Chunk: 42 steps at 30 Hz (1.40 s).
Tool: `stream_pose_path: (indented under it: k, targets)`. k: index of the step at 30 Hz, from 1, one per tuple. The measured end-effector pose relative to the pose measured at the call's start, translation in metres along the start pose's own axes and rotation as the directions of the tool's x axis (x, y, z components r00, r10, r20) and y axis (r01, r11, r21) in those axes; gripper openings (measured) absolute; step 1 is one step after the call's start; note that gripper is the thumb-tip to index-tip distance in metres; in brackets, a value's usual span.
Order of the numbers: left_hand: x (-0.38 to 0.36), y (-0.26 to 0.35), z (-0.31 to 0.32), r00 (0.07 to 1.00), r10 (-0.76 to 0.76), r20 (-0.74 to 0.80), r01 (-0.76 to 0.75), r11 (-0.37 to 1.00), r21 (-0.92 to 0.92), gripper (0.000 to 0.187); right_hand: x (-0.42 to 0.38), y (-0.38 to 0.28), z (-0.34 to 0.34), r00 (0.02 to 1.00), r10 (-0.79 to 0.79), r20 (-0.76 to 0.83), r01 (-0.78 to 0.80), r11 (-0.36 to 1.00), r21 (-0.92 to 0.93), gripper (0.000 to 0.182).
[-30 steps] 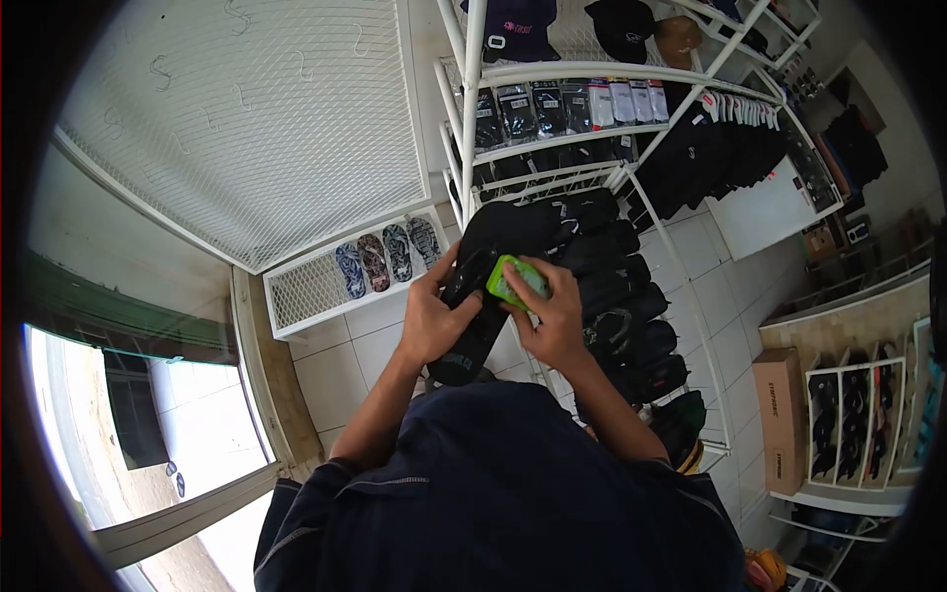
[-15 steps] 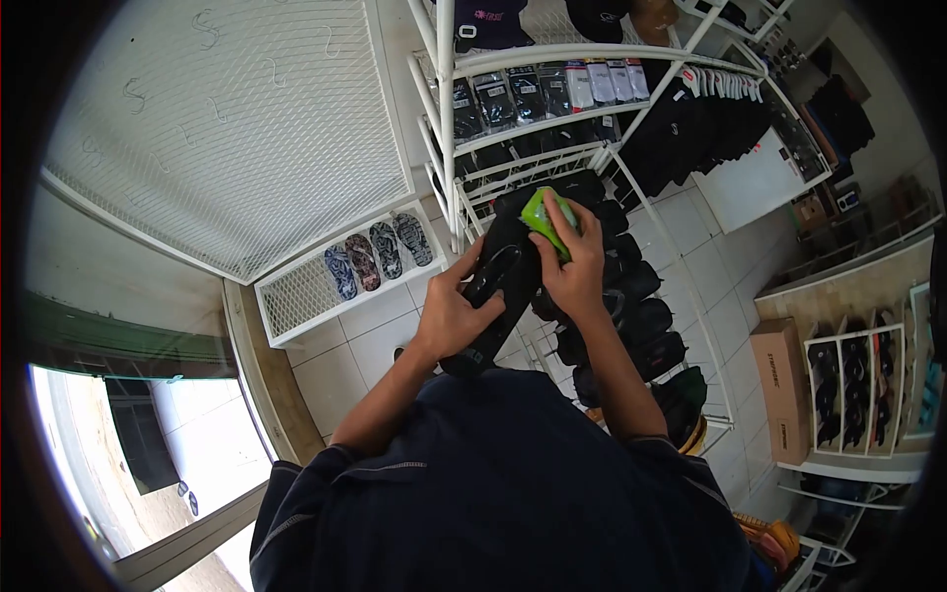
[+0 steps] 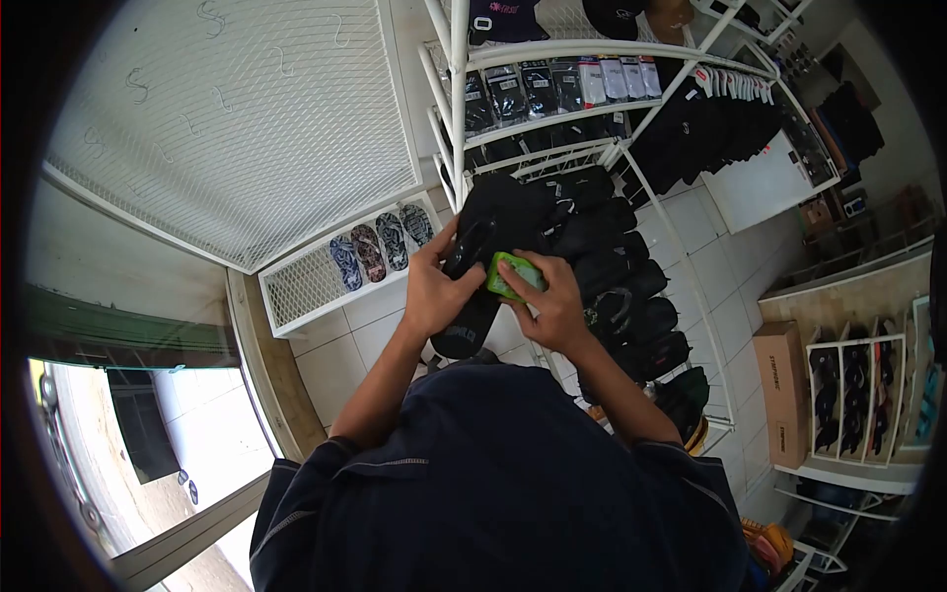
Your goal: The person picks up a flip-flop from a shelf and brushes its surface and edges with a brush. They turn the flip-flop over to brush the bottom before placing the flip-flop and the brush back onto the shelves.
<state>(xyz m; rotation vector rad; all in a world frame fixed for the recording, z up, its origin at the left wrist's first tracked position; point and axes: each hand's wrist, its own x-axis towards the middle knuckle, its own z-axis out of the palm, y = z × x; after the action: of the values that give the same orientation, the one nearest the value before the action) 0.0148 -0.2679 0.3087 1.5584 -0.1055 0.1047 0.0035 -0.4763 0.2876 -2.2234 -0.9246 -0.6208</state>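
Note:
My left hand (image 3: 437, 286) grips a black flip-flop (image 3: 467, 331) by its middle, the thumb lying over the glossy strap. Pale lettering shows near the heel end, which points toward my body. In my right hand (image 3: 552, 301) is a small bright green pad (image 3: 501, 277) with a paler top, pinched between thumb and fingers. The pad overlaps the flip-flop's right edge in this view, close to my left thumb. Its exact kind cannot be made out. The front of the flip-flop blends into the dark bags behind it.
Patterned flip-flops (image 3: 368, 254) lie in a white mesh tray (image 3: 296, 296) to the left. Several black bags (image 3: 631, 296) hang in a row at right. Packaged socks (image 3: 538, 89) fill the white rack ahead. A long brown box (image 3: 779, 395) stands by the right shelves.
My right hand has moved the green pad toward me and to the left, from the flip-flop's front down beside its middle. My left hand has shifted slightly left with the flip-flop.

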Motion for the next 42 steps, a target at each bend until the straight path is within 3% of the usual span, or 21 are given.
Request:
stream_pose_path:
  k: [1,4,7,8,10,12,14,17,19,21,23,25,27,28,31,32,35,36,37,40,42]
  targets:
    - [0.0,-0.002,0.0,1.0,-0.016,0.023,0.015,1.0,0.023,0.075,0.003,0.01,0.0,1.0,-0.002,0.001,0.002,1.0,0.0,0.064]
    - [-0.006,-0.009,0.006,0.996,-0.052,0.066,0.049,0.998,0.041,0.077,0.025,0.033,-0.002,0.938,0.278,-0.207,-0.284,0.959,0.001,0.069]
    - [-0.001,-0.006,0.004,0.995,-0.08,0.06,0.08,0.997,0.009,0.078,0.027,0.019,0.0,0.96,0.206,-0.189,-0.22,0.974,-0.055,0.067]
    - [0.003,-0.006,0.001,0.995,-0.079,0.057,0.078,0.997,0.008,0.078,0.017,0.011,0.002,0.985,0.145,-0.097,-0.152,0.986,-0.069,0.064]
    - [0.006,-0.009,-0.005,0.999,-0.038,0.01,0.039,0.997,-0.073,0.074,0.009,-0.002,0.004,0.997,0.078,-0.021,-0.078,0.997,0.001,0.063]
    - [0.003,-0.006,-0.005,0.997,-0.071,0.041,0.072,0.997,-0.007,0.074,0.011,0.005,0.002,0.999,0.055,-0.004,-0.054,0.998,0.03,0.064]
    - [-0.002,0.0,0.001,0.989,-0.118,0.086,0.112,0.991,0.079,0.075,0.026,0.027,-0.001,0.956,0.26,-0.134,-0.258,0.966,0.031,0.064]
    - [-0.002,0.001,0.009,0.994,-0.078,0.071,0.078,0.997,0.008,0.077,0.038,0.032,-0.002,0.926,0.281,-0.254,-0.29,0.957,0.002,0.064]
    - [0.002,-0.002,0.006,0.996,-0.063,0.069,0.064,0.998,0.0,0.077,0.029,0.017,0.001,0.971,0.148,-0.186,-0.155,0.988,-0.023,0.064]
    - [-0.001,-0.004,0.004,0.996,-0.067,0.059,0.068,0.998,-0.009,0.077,0.024,0.012,0.001,0.979,0.148,-0.141,-0.144,0.989,0.041,0.062]
    - [-0.004,-0.002,0.007,0.984,-0.119,0.135,0.118,0.993,0.02,0.077,0.032,0.024,-0.005,0.953,0.246,-0.174,-0.254,0.967,-0.023,0.06]
    - [-0.008,0.006,0.014,0.978,-0.141,0.153,0.146,0.989,-0.019,0.077,0.042,0.028,-0.006,0.906,0.348,-0.241,-0.351,0.936,0.033,0.059]
    - [-0.005,-0.001,0.016,0.985,-0.105,0.137,0.1,0.994,0.049,0.078,0.054,0.026,-0.008,0.945,0.216,-0.247,-0.241,0.967,-0.079,0.058]
    - [-0.004,-0.004,0.017,0.99,-0.069,0.125,0.066,0.998,0.024,0.078,0.054,0.023,-0.007,0.977,0.096,-0.19,-0.108,0.993,-0.049,0.058]
    - [-0.006,-0.003,0.013,0.982,-0.098,0.158,0.097,0.995,0.016,0.077,0.056,0.037,-0.011,0.975,0.161,-0.152,-0.161,0.987,0.012,0.058]
    - [-0.008,-0.003,0.013,0.983,-0.098,0.154,0.091,0.995,0.051,0.077,0.06,0.043,-0.015,0.948,0.271,-0.17,-0.274,0.962,0.006,0.058]
    - [-0.007,-0.002,0.015,0.982,-0.103,0.158,0.094,0.994,0.064,0.077,0.062,0.037,-0.012,0.943,0.268,-0.197,-0.278,0.96,-0.025,0.057]
    - [-0.006,-0.003,0.013,0.983,-0.101,0.156,0.092,0.994,0.065,0.077,0.06,0.027,-0.011,0.978,0.122,-0.169,-0.138,0.987,-0.084,0.056]
    - [-0.007,-0.006,0.011,0.983,-0.106,0.15,0.094,0.992,0.079,0.077,0.057,0.022,-0.011,0.995,0.05,-0.088,-0.053,0.998,-0.028,0.056]
    - [-0.009,-0.008,0.011,0.986,-0.08,0.145,0.073,0.996,0.058,0.076,0.058,0.038,-0.012,0.99,0.104,-0.098,-0.111,0.992,-0.065,0.056]
    - [-0.009,-0.007,0.009,0.99,-0.045,0.133,0.042,0.999,0.024,0.075,0.062,0.049,-0.011,0.904,0.365,-0.223,-0.36,0.931,0.061,0.057]
